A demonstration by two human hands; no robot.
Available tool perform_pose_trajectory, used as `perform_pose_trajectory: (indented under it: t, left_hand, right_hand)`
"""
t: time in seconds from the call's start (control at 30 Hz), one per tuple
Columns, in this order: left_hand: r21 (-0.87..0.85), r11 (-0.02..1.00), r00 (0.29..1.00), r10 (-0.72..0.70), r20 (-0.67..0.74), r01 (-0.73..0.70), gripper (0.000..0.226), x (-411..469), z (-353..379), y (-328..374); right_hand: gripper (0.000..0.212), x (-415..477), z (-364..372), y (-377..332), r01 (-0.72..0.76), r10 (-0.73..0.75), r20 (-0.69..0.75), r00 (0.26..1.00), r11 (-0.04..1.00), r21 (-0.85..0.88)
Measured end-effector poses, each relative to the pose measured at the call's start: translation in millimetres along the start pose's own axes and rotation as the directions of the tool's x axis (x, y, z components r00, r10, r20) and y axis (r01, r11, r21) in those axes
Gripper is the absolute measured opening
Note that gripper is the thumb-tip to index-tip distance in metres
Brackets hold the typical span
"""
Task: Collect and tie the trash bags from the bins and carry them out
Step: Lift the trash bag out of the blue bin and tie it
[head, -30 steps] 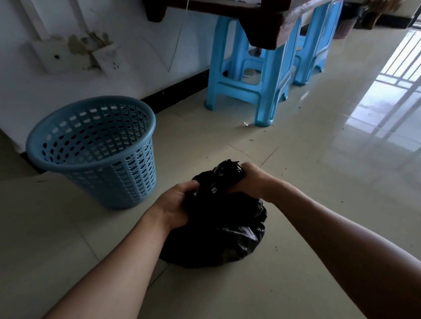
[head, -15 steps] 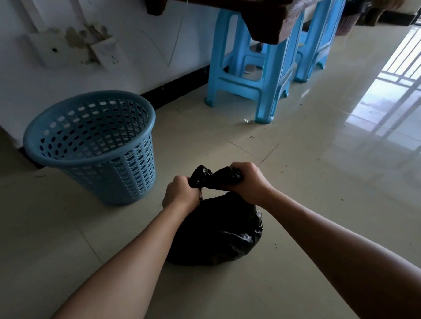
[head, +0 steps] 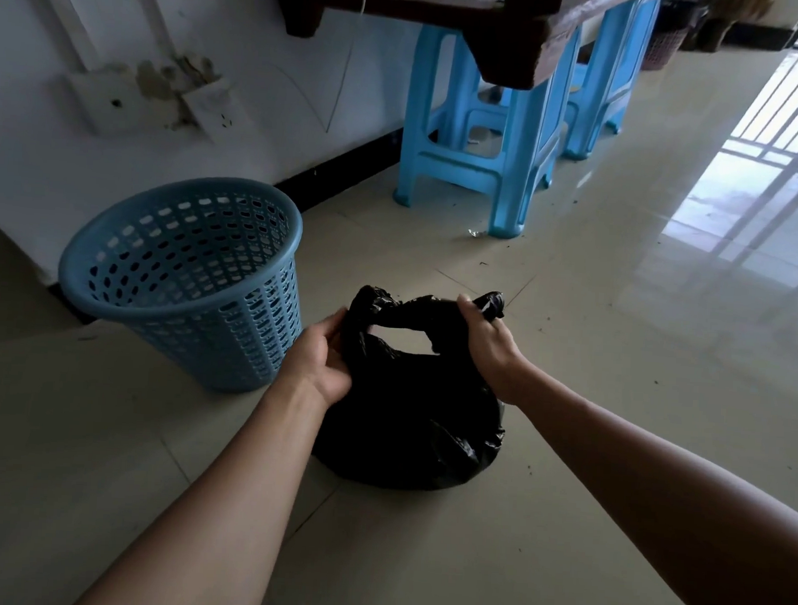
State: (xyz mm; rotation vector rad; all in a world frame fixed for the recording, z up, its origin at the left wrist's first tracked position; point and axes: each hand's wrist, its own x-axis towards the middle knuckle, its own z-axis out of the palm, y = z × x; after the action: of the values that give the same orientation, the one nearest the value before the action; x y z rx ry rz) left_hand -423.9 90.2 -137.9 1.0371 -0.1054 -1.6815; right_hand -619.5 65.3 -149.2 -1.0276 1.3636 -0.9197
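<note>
A full black trash bag (head: 409, 427) sits on the tiled floor in the middle of the head view. My left hand (head: 322, 358) pinches the bag's left top flap. My right hand (head: 485, 348) is closed around the right flap, whose tip sticks out above my fingers. The twisted plastic stretches between both hands in an arch over the bag's body. To the left stands a blue perforated bin (head: 190, 277), tilted a little, with no bag inside it.
Blue plastic stools (head: 483, 154) stand behind the bag under a dark wooden table (head: 517, 35). A white wall with a damaged socket plate (head: 213, 107) runs along the left. Small debris lies on the glossy floor (head: 662, 362), which extends to the right.
My hands have moved apart, stretching the bag's top flaps sideways. One second ago they were bunched together at the bag's neck.
</note>
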Motion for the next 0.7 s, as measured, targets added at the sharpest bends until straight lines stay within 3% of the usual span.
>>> perform_pose_trajectory:
  t: [0.17, 0.23, 0.3, 0.33, 0.4, 0.47, 0.53, 0.57, 0.63, 0.7]
  left_hand:
    - [-0.227, 0.968, 0.986, 0.071, -0.150, -0.104, 0.029, 6, -1, 0]
    - [-0.089, 0.985, 0.959, 0.121, -0.257, -0.148, 0.030, 6, -10, -3]
    - [0.233, 0.952, 0.880, 0.277, -0.386, -0.198, 0.027, 8, -19, -9]
    - [0.419, 0.879, 0.823, 0.403, -0.400, -0.227, 0.025, 8, -24, -12]
    - [0.732, 0.622, 0.730, 0.631, -0.262, -0.276, 0.022, 9, -33, -18]
    - [0.892, 0.338, 0.677, 0.734, -0.049, -0.301, 0.021, 7, -39, -21]
    - [0.946, 0.102, 0.644, 0.754, 0.129, -0.308, 0.021, 5, -42, -23]
    - [0.951, 0.006, 0.656, 0.725, 0.208, -0.308, 0.020, 3, -41, -24]
    - [0.948, -0.181, 0.751, 0.580, 0.317, -0.260, 0.023, 0, -33, -28]
    - [0.919, -0.361, 0.866, 0.397, 0.303, -0.156, 0.046, -4, -23, -30]
  right_hand:
    - [0.047, 7, -23, -12, -0.099, 0.219, -0.243, 0.945, 0.899, 0.427]
    - [0.042, 11, -39, -14, -0.122, 0.324, -0.276, 0.905, 0.820, 0.559]
    - [0.032, 15, -51, -12, -0.078, 0.393, -0.317, 0.863, 0.724, 0.686]
    - [0.027, 17, -56, -10, -0.039, 0.416, -0.343, 0.842, 0.682, 0.730]
    - [0.025, 21, -66, -5, -0.008, 0.445, -0.396, 0.803, 0.673, 0.740]
    - [0.028, 22, -75, -1, -0.059, 0.477, -0.422, 0.771, 0.713, 0.699]
    - [0.031, 21, -80, 0, -0.115, 0.492, -0.432, 0.756, 0.749, 0.652]
    - [0.032, 21, -81, -1, -0.135, 0.486, -0.437, 0.757, 0.771, 0.623]
    - [0.033, 20, -80, -5, -0.166, 0.445, -0.427, 0.787, 0.820, 0.548]
    - [0.039, 17, -78, -7, -0.227, 0.403, -0.344, 0.848, 0.863, 0.451]
